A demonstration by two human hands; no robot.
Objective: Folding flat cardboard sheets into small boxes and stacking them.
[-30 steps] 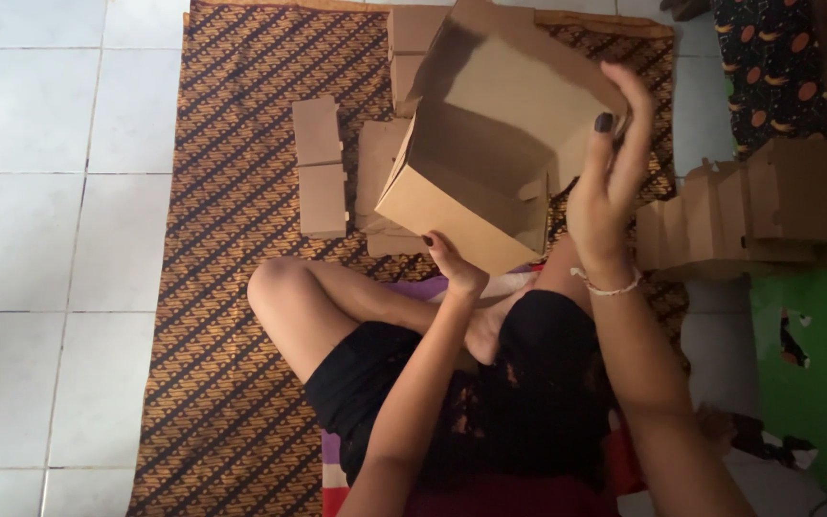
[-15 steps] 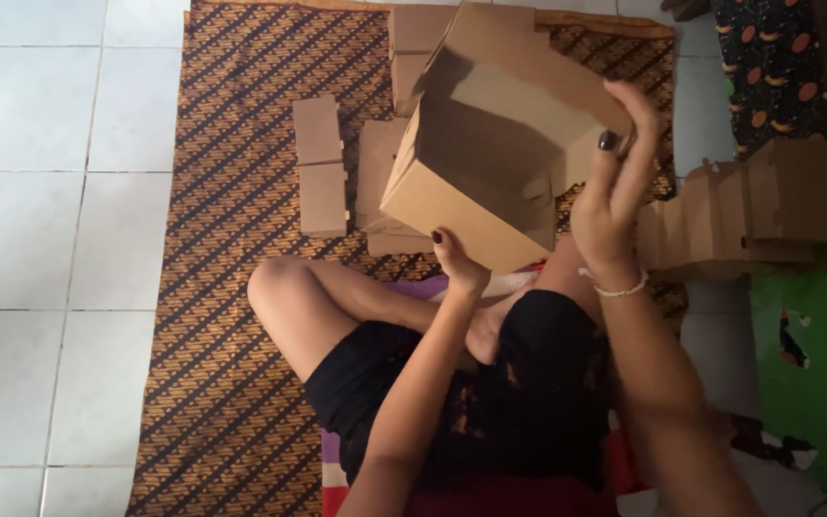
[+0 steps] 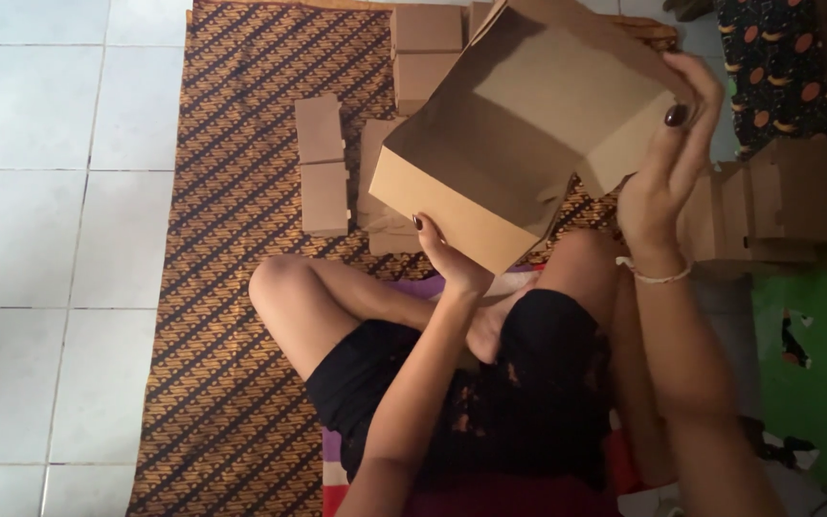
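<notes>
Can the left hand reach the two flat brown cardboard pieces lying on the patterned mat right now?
Probably not at once: the left hand is supporting the open brown cardboard box. The flat brown cardboard pieces lie uncovered on the patterned mat, with nothing in between.

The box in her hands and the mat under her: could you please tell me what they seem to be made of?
Box: plain brown cardboard, matte, with creased fold lines and flaps. Mat: probably woven or printed cloth, brown with diagonal gold patterning and an orange border; the weave is too fine to tell.
</notes>
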